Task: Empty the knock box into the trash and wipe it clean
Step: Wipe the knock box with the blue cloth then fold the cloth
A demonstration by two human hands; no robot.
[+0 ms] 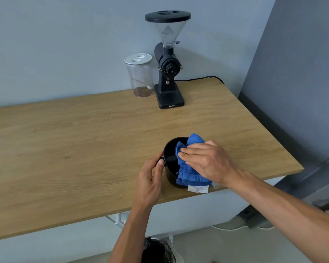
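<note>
Wooden table [84, 141]: one knock box [169, 158], one cloth [190, 173].

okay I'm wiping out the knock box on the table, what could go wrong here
The knock box stands close to the table's front edge, so a hard push from the right hand on the blue cloth could slide it off. The left hand steadies only one side, so it might also tip.

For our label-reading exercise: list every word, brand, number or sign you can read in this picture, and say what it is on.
Coffee grinder base: small pale brand word, too small to read.
Grinder dial: tiny marks around the knob, unreadable.
White tag on the blue cloth: printed lines, too blurred to read.
Jar lid: raised shapes, no legible text.
</note>
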